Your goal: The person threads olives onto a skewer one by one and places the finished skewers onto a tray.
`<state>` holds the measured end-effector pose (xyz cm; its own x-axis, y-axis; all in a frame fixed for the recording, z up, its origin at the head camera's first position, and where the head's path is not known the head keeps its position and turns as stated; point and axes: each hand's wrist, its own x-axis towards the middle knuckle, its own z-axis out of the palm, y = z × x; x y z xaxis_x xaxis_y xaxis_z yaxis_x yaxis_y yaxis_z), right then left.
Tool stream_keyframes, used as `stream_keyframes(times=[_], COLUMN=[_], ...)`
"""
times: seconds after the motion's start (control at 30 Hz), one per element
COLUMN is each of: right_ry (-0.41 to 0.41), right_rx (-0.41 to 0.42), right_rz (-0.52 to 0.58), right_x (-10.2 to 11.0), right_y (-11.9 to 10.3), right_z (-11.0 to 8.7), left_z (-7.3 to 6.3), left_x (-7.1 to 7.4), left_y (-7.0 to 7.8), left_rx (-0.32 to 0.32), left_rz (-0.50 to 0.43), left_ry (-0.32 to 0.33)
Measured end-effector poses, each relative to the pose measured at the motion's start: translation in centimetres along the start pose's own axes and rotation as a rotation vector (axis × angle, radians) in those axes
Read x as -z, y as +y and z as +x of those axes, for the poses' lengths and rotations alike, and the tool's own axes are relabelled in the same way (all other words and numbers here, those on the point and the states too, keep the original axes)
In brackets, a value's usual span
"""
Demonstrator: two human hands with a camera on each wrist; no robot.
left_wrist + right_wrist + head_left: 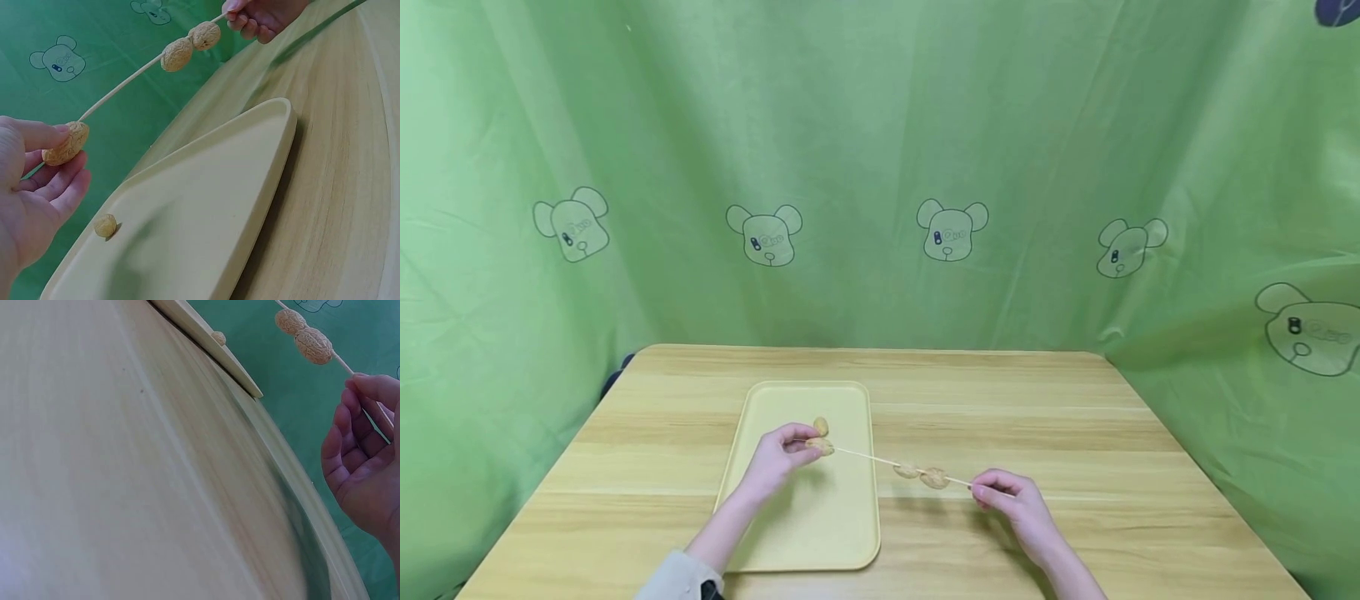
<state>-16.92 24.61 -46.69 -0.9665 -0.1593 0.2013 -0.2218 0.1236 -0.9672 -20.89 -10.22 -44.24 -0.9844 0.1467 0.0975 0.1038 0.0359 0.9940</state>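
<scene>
While left grip (778, 461) pinches a brown puff (74, 142) | right grip (1017, 503) pinches the thin stick (120, 88) | keep them in line, slide slowly, squeeze softly

Balls (177, 55): rough, wrinkled all over, matt, dry-looking. Skewer (120, 89): wood by its look, smooth. Tray (820, 533): plastic-looking, smooth, matt, rim same finish. Table (1037, 408): wood-grain top, smooth, faint sheen. Curtain (850, 100): cloth or thin plastic, can't tell which, creased, soft sheen. Sleeve (676, 577): cloth, matt.

Left hand (777, 458) and right hand (1017, 503) mid-pinch
</scene>
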Motion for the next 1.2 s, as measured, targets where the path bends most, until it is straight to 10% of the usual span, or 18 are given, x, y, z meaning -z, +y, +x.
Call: stream_keyframes(times=[1.2], right_ry=[-0.061], right_rx=[0.06], right_rz=[0.016], right_x=[-0.42], right_y=[-0.46], right_z=[0.41], left_z=[-0.87], left_x=[-0.36], left_y=[-0.41], left_rx=[-0.075], left_rz=[-0.068], left_ry=[-0.093])
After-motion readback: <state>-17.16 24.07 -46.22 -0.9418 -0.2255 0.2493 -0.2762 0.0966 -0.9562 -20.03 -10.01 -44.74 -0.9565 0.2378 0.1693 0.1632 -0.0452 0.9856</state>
